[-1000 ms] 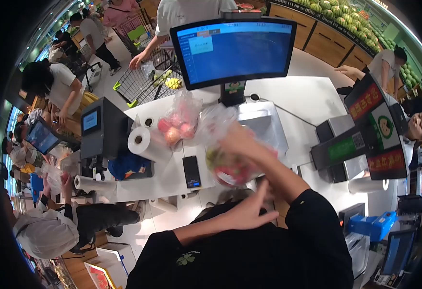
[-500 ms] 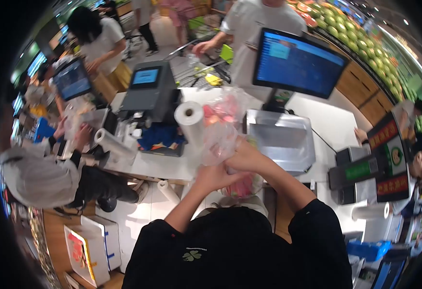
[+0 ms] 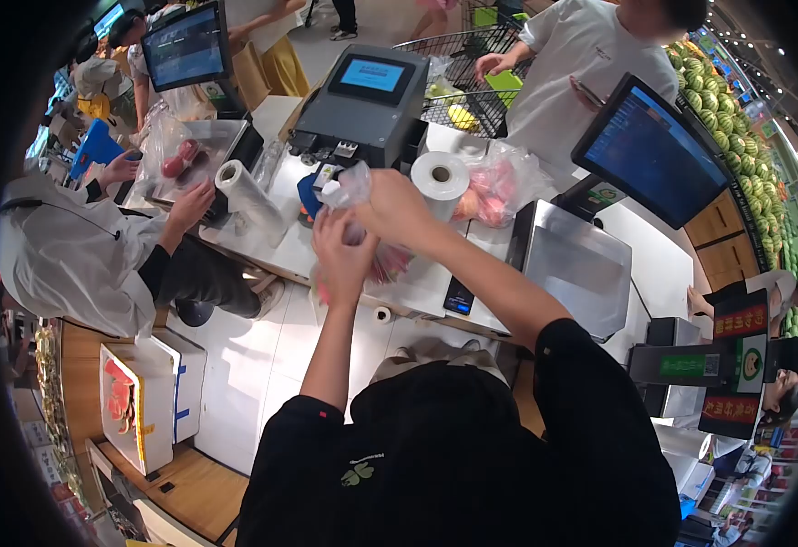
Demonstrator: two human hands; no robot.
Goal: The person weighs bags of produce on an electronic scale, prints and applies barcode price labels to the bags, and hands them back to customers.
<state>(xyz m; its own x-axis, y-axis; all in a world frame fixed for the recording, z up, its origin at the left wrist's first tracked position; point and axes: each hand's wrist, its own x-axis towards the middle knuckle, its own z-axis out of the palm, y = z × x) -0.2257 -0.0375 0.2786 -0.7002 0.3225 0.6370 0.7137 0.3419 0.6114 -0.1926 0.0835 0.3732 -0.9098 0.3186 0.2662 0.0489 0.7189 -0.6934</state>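
Note:
My left hand (image 3: 342, 253) is closed round the gathered part of a clear plastic bag (image 3: 388, 264), with something pink and green inside. My right hand (image 3: 394, 210) grips the same bag close by, and its twisted top (image 3: 349, 187) sticks up beyond my fingers. Both hands are just in front of a small dark blue object (image 3: 308, 196) at the base of a grey machine with a screen (image 3: 362, 96). To the right of my right hand stands a roll of plastic bags (image 3: 440, 180), beside a filled bag of pink-red fruit (image 3: 492, 196).
A metal weighing tray (image 3: 576, 264) and a monitor (image 3: 652, 150) are on my right. At left, a co-worker (image 3: 80, 255) handles a bag of red fruit (image 3: 180, 159) over another tray. A person in white (image 3: 590, 68) stands across the counter beside a shopping cart (image 3: 463, 77).
Both my hands have moved left with the bag, from near the weighing tray to the front of the grey machine. My view has turned too.

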